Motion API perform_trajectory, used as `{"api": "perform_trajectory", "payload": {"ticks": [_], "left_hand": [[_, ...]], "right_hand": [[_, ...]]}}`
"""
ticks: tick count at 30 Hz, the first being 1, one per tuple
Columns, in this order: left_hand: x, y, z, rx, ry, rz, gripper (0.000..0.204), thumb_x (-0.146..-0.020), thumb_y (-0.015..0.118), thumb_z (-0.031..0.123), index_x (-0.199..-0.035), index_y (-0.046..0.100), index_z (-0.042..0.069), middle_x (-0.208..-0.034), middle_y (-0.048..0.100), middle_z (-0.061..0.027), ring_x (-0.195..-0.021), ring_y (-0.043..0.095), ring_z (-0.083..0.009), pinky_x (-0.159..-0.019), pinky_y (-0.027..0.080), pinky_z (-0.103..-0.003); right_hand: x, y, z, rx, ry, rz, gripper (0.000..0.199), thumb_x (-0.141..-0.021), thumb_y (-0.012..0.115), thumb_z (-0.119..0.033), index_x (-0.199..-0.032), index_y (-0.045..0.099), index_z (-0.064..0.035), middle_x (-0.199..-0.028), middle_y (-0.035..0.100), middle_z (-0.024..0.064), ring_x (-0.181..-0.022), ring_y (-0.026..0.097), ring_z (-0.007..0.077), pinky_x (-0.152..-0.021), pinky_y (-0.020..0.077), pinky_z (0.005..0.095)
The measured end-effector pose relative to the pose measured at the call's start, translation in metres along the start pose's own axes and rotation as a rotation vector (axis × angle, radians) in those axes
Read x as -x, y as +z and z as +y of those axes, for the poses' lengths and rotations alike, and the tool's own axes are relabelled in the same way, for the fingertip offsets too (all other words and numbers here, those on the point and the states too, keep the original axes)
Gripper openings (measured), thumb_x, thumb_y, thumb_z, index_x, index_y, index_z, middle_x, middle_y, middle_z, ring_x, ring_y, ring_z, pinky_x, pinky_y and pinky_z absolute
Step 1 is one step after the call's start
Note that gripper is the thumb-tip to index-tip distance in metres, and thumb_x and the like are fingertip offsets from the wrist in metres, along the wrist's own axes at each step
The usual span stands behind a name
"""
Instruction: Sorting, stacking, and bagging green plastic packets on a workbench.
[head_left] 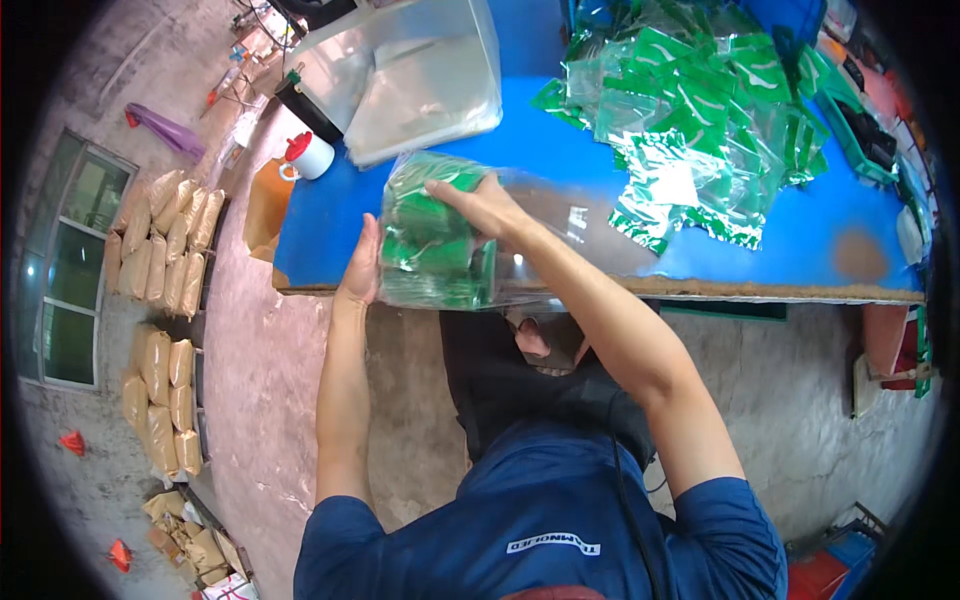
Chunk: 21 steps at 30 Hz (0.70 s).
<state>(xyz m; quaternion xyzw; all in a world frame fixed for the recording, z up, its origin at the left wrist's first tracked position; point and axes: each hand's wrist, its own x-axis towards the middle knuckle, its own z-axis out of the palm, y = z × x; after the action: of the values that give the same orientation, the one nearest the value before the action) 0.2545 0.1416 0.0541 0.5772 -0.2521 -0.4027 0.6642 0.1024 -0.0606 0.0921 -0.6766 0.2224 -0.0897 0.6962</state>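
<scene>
A clear plastic bag (540,205) with green printed film packets (430,245) inside it is at the front edge of the blue table. My left hand (364,262) presses against the left side of this bundle, and most of its fingers are hidden behind it. From above, my right hand (482,207) grips the bundle, its thumb lying across the green packets. The loose, see-through end of the bag trails to the right beneath my right forearm.
A heap of green and clear packets (690,110) covers the right part of the blue table (560,110). At the back left are a clear bin (430,90) holding clear bags, a black cylinder (308,108) and a white mug (308,158) with a red lid. Brown sacks (160,240) stand left.
</scene>
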Motion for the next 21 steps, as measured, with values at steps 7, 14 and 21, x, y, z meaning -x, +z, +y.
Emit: {"api": "perform_trajectory", "payload": {"ticks": [7,14,21], "left_hand": [[-0.013,0.011,-0.003,0.041,-0.020,-0.076,0.094,-0.100,0.026,0.071,-0.158,0.020,-0.002,-0.163,0.028,-0.0144,-0.150,0.026,-0.0252,-0.122,0.019,-0.038],[-0.026,0.043,0.004,0.061,-0.041,-0.123,0.092,-0.100,0.027,0.071,-0.158,0.022,0.000,-0.162,0.030,-0.0147,-0.148,0.029,-0.0257,-0.122,0.020,-0.038],[-0.032,0.043,0.000,0.028,0.000,-0.015,0.083,-0.103,0.028,0.066,-0.155,0.032,0.000,-0.154,0.043,-0.0137,-0.140,0.042,-0.0226,-0.119,0.029,-0.037]], "right_hand": [[-0.002,-0.034,0.020,-0.091,-0.032,-0.206,0.070,-0.086,0.074,-0.047,-0.141,0.053,-0.0090,-0.127,0.063,0.0122,-0.106,0.066,0.0247,-0.076,0.0586,0.0428],[-0.020,-0.052,0.031,0.250,0.007,-0.102,0.073,-0.091,0.063,-0.058,-0.144,0.052,-0.0092,-0.125,0.065,0.0164,-0.110,0.066,0.0292,-0.078,0.0584,0.0432],[-0.004,-0.043,0.050,0.211,-0.129,0.038,0.088,-0.094,0.055,-0.064,-0.138,0.048,0.0108,-0.123,0.065,0.0275,-0.114,0.064,0.0367,-0.094,0.0512,0.0423]]}}
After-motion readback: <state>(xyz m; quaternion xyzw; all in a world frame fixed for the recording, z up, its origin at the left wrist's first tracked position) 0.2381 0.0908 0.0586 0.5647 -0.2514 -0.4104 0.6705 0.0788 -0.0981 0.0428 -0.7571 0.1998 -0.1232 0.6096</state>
